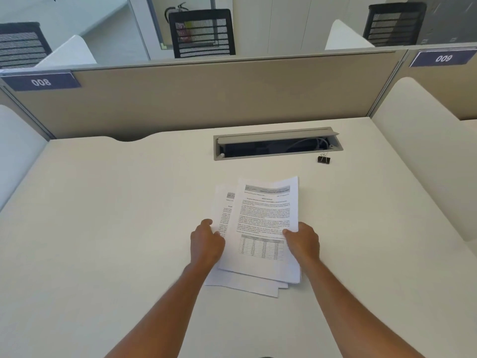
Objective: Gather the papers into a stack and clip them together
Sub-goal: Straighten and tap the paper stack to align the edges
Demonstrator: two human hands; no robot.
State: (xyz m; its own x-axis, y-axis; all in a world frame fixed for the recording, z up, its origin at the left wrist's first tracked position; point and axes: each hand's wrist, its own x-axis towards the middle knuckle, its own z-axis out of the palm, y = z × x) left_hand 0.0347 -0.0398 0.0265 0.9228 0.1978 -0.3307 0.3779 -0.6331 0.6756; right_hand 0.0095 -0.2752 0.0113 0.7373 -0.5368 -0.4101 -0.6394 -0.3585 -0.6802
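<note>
Both the left hand (206,241) and right hand (302,240) are pinching the fanned white printed papers (263,218) at opposite side edges, and squaring them well probably means tapping edges flush before reaching for the small black binder clip (324,159).

Open desk surface (108,228) lies bare to the left, right and near side of the papers (260,228). Beyond them, the cable tray (277,144) gapes open, a binder clip (324,159) just beside its right end. Partition panel (206,99) bounds the far edge.
</note>
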